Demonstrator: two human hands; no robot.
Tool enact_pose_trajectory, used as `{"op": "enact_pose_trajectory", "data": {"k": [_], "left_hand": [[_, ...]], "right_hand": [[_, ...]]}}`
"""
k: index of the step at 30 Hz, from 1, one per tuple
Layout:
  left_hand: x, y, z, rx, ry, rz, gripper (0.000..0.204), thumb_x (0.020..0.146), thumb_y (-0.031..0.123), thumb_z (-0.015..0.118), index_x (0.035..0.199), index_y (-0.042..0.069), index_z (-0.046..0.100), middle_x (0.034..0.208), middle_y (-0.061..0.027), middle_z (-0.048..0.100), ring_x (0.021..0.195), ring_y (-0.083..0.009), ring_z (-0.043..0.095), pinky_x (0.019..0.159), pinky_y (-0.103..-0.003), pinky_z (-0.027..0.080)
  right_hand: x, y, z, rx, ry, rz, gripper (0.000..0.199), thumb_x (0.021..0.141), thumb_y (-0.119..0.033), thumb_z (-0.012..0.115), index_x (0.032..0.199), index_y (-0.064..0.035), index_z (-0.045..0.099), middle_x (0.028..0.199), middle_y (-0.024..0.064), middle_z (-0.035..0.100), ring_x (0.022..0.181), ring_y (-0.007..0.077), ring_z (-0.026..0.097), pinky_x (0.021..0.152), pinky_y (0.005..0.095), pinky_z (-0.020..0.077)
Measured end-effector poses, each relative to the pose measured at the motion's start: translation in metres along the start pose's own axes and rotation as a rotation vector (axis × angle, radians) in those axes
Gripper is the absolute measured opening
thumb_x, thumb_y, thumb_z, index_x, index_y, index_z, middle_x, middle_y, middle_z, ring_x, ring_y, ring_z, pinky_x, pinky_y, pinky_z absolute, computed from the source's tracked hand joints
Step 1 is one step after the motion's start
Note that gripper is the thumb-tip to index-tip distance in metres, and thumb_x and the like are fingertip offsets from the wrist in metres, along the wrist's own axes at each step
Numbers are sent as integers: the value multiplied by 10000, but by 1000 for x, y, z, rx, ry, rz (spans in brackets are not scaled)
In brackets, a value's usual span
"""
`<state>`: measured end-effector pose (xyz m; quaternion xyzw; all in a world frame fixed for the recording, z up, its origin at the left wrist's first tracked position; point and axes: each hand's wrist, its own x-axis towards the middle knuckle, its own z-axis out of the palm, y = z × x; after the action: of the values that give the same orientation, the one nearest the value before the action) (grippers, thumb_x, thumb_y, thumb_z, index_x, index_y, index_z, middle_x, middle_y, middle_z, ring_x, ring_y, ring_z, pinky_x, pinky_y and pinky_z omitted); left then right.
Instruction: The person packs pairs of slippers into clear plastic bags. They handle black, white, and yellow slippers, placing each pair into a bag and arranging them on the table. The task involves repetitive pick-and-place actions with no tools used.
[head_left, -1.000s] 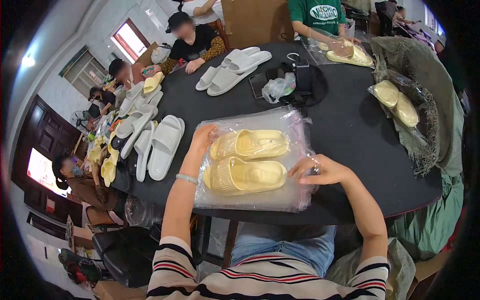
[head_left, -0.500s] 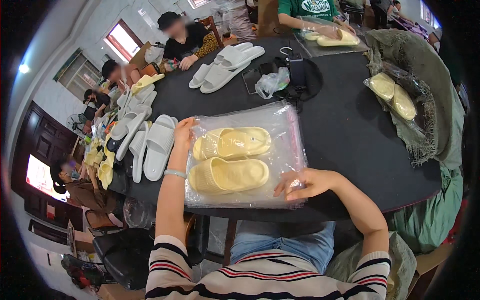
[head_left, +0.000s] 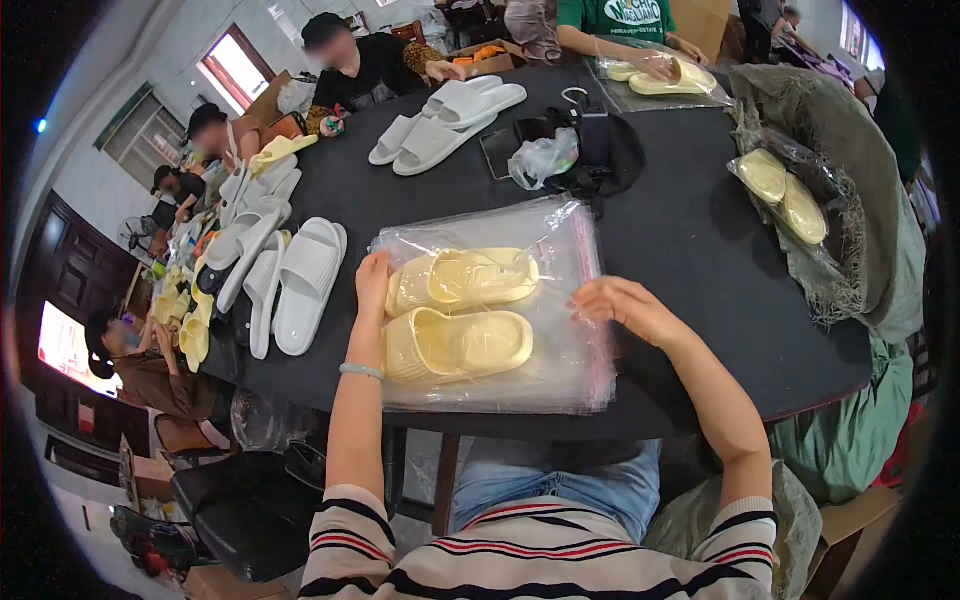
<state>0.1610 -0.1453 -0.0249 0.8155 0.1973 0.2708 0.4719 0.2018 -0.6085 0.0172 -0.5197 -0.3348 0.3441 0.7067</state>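
A pair of yellow slippers (head_left: pixel 459 344) lies side by side inside a clear plastic bag (head_left: pixel 560 375), on top of a stack of similar bags on the black table. My left hand (head_left: pixel 373 283) grips the left edge of the bag beside the toe of the upper slipper; some of its fingers are hidden. At the opposite side, my right hand (head_left: pixel 628 306) is open, its fingers stretched over the bag's right edge by the pink strip.
White slippers (head_left: pixel 310 285) line the table's left side, and more white slippers (head_left: pixel 445 125) lie farther back. A dark device (head_left: pixel 594 135) stands near a crumpled plastic bag (head_left: pixel 543 160). Bagged yellow slippers (head_left: pixel 785 195) rest on grey sacking at the right. Co-workers sit around.
My right hand has moved up along the bag's right edge, from the lower corner, and its fingers have straightened. My left hand has shifted slightly down and stays at the left edge.
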Motion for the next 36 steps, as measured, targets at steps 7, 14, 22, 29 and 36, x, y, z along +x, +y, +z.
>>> {"op": "enact_pose_trajectory", "data": {"k": [7,14,22,29,36], "left_hand": [[-7,-11,8,-127,81,40,214,951,198,572,885,0,618,709,-22,595,622,-93,540,587,-251,444],[-4,-12,3,-189,55,-12,191,950,184,571,919,2,618,715,-18,601,617,-89,545,581,-242,449],[-5,-10,3,-167,57,-20,169,949,173,567,928,12,616,729,-17,592,635,-84,529,582,-238,436],[-4,-7,0,-200,11,-68,170,962,198,543,922,46,608,728,0,556,634,-82,509,571,-241,432],[-5,5,-14,-371,-122,-228,228,989,228,496,933,35,603,738,-20,587,616,-83,539,557,-230,441]], "right_hand": [[31,-7,5,-424,487,-249,612,858,-92,698,1389,-90,394,897,61,643,834,66,606,700,224,485],[78,-42,14,-487,469,-139,167,882,-57,643,1042,-14,663,769,44,668,736,53,610,674,209,478],[90,-27,-19,-118,652,-234,332,895,-56,610,1214,3,537,1056,84,671,901,145,657,740,256,514],[57,-20,36,97,591,-39,734,878,-49,637,1432,-46,156,1330,168,430,1088,270,594,827,361,547],[52,-18,57,-614,49,-155,454,848,-169,703,1246,-40,526,1317,172,505,1221,283,512,987,407,466]]}}
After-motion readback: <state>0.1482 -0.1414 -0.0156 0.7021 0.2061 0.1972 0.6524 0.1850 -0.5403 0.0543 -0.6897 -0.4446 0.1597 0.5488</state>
